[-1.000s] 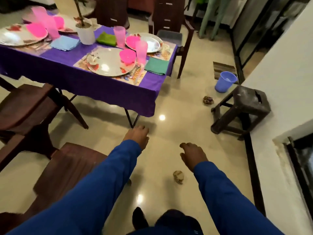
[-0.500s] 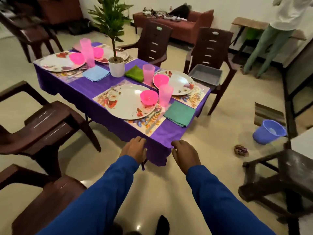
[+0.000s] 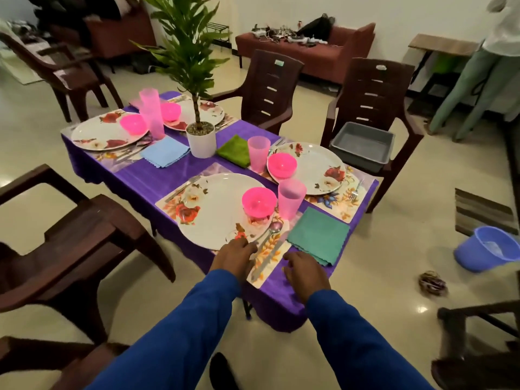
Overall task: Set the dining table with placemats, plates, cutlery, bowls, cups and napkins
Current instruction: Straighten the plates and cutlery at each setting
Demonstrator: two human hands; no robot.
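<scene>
A table under a purple cloth (image 3: 180, 170) holds several floral place settings. In the nearest one a white floral plate (image 3: 213, 209) lies on a placemat (image 3: 274, 249) and carries a pink bowl (image 3: 259, 201). A pink cup (image 3: 291, 198) stands to its right, with a spoon (image 3: 274, 229) and knife (image 3: 267, 263) in front and a fork (image 3: 183, 187) to the left. A teal napkin (image 3: 319, 235) lies at the corner. My left hand (image 3: 235, 257) hovers at the plate's near rim, fingers relaxed and holding nothing. My right hand (image 3: 305, 273) is over the cloth beside the napkin, also holding nothing.
A potted plant (image 3: 201, 139) stands mid-table. Brown chairs ring the table; one at the far right holds a grey tub (image 3: 363, 144). A blue bucket (image 3: 486, 249) and a dark stool (image 3: 478, 333) are on the floor at right. A person (image 3: 484, 80) stands at the back right.
My view has lifted from the floor to the table as I came closer. Both hands moved forward, from above the floor to the table's near corner.
</scene>
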